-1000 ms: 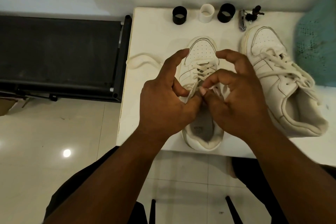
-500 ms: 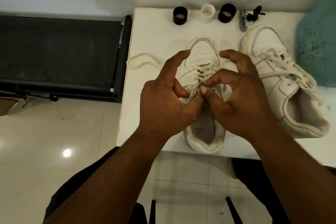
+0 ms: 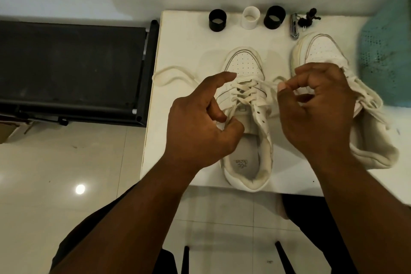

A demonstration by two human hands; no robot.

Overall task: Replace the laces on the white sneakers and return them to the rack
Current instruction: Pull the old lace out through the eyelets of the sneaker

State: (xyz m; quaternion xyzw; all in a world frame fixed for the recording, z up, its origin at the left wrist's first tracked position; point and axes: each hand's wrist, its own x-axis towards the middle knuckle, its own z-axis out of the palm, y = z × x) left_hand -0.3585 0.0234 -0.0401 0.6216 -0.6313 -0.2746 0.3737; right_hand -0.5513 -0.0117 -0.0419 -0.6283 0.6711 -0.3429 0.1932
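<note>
Flat cream woven lace: soft, limp, light; best pinched near end. Half threaded through white leather low-top sneaker, mid-table, toe away from me. My left hand pinches one strand, my right hand pinches other, drawn sideways. Second laced sneaker just beside, right.

A white table carries two white sneakers: one in the middle, toe pointing far, another to its right. A loose lace lies at the left edge. Along the far edge stand a black ring, a white ring, another black ring and a small metal tool.
</note>
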